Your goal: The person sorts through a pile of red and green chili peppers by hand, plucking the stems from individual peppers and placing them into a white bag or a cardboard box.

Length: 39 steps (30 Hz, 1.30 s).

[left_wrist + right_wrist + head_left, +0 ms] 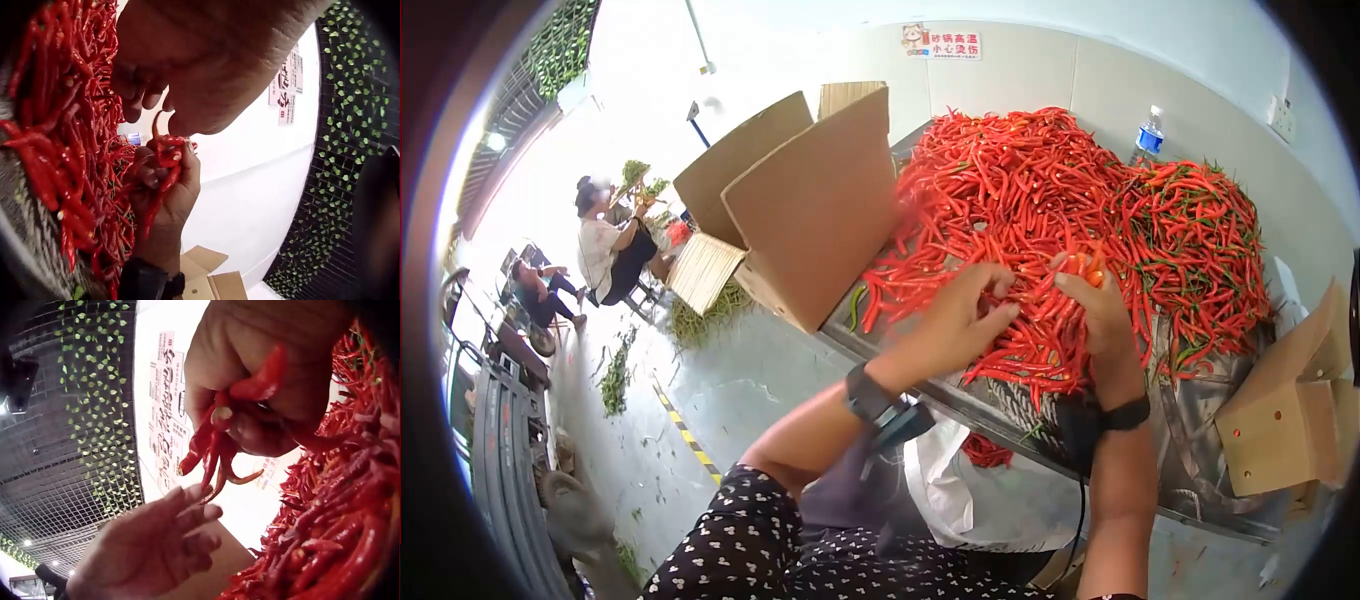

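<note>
Several red chili peppers (212,447) are bunched in my right hand (1108,318), fingers curled round them, their tips and cut ends sticking out in the right wrist view. My left hand (955,318) is just to the left, over the near part of the heap; its fingers are loosely bent and apart, with nothing between them. From the right wrist, the left fingertips (194,515) appear right below the hanging pepper tips. A large heap of red chili peppers (1010,185) covers the table beyond both hands. To the right lies a second heap with green stems (1200,245).
An open cardboard box (815,210) stands at the left of the heap, another box (1285,430) at the right. A water bottle (1149,135) is behind the peppers by the wall. One green pepper (857,307) lies near the table edge. Two people sit farther left.
</note>
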Motion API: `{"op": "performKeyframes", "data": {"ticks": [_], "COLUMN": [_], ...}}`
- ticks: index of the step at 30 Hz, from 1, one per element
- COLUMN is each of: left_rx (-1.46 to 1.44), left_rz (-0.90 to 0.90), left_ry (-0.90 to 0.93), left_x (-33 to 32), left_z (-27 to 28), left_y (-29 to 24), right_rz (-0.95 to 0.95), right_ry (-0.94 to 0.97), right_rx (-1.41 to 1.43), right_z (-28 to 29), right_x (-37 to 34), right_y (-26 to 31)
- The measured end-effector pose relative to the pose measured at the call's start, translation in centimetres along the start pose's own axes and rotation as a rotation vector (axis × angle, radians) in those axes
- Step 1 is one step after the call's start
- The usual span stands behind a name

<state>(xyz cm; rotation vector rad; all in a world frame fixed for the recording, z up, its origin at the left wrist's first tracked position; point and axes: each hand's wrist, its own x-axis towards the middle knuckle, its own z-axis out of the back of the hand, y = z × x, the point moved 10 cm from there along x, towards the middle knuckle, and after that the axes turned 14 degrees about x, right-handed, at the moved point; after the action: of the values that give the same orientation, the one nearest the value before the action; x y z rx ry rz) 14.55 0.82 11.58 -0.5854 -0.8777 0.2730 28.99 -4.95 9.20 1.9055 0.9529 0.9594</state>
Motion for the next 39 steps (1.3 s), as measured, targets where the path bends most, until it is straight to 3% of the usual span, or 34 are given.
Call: {"op": "performKeyframes", "data": {"ticks": [1, 3, 5, 7, 9, 10, 11, 13, 16, 18, 19, 22, 26, 28, 29, 31, 32, 34, 35, 37, 39], "left_rx": [-0.126, -0.052, 0.0, -0.084, 0.14, 0.304, 0.3, 0.325, 0.37, 0.375, 0.383, 0.357, 0.308, 0.222, 0.223, 0.134, 0.136, 0.239, 0.242, 0.24, 0.309], "left_rz": [0.185, 0.042, -0.254, -0.171, -0.306, -0.382, -0.386, -0.347, -0.322, -0.322, -0.322, -0.324, -0.281, -0.201, -0.202, -0.11, -0.112, -0.129, -0.132, -0.082, -0.087], "left_ry": [0.209, 0.467, 0.755, 0.93, 1.018, 1.073, 1.065, 1.067, 1.038, 1.056, 1.082, 1.076, 1.13, 1.017, 1.016, 0.848, 0.846, 0.603, 0.602, 0.375, 0.355], "left_x": [-2.0, -5.6, -10.8, -15.4, -19.0, -20.1, -20.3, -20.7, -20.9, -21.5, -22.0, -22.8, -22.4, -21.0, -20.4, -17.2, -16.2, -12.5, -11.5, -8.4, -6.4], "left_z": [-0.8, -1.4, -3.5, -4.5, -5.1, -5.1, -4.6, -3.5, -2.1, -1.8, -1.7, -1.4, -0.5, 0.2, 0.3, 1.4, 1.6, 3.9, 4.1, 6.4, 6.6], "left_y": [1.1, -1.0, -2.4, -2.0, -1.5, -1.4, -1.6, -1.6, -1.4, -1.6, -1.5, -1.6, -1.5, -0.8, -0.7, -0.5, -0.3, 0.3, 0.7, 1.6, 2.1], "right_rz": [0.0, -0.034, -0.071, -0.114, -0.324, -0.337, -0.35, -0.7, -0.841, -0.249, -0.349, -0.312, -0.321, -0.329, -0.327, -0.169, -0.166, -0.173, -0.18, -0.171, -0.145], "right_ry": [-0.031, -0.072, -0.005, 0.116, 0.306, 0.376, 0.448, 0.388, 0.427, 0.72, 0.705, 0.799, 0.769, 0.557, 0.557, 0.404, 0.404, 0.264, 0.241, 0.199, 0.134], "right_rx": [0.055, 0.102, 0.044, -0.141, -0.105, -0.134, -0.164, -0.461, -0.625, -1.125, -1.105, -1.048, -0.983, -0.951, -0.953, -0.938, -0.94, -0.853, -0.829, -0.712, -0.552], "right_z": [0.7, 0.1, -2.4, -5.4, -8.6, -9.1, -9.5, -9.4, -7.2, -9.2, -8.5, -9.2, -10.9, -10.3, -10.2, -9.2, -9.1, -7.6, -6.7, -5.7, -4.4], "right_x": [0.2, -0.2, -1.7, -3.7, -6.8, -8.3, -9.7, -13.5, -16.9, -16.5, -16.7, -16.9, -14.3, -11.7, -10.9, -8.4, -7.7, -6.0, -5.2, -4.0, -2.6], "right_y": [-0.1, 0.5, 1.6, 2.2, -0.1, -1.8, -3.5, -6.2, -11.9, -11.7, -12.7, -12.6, -9.2, -6.7, -6.5, -4.1, -3.8, -2.5, -2.5, -2.0, -1.3]}}
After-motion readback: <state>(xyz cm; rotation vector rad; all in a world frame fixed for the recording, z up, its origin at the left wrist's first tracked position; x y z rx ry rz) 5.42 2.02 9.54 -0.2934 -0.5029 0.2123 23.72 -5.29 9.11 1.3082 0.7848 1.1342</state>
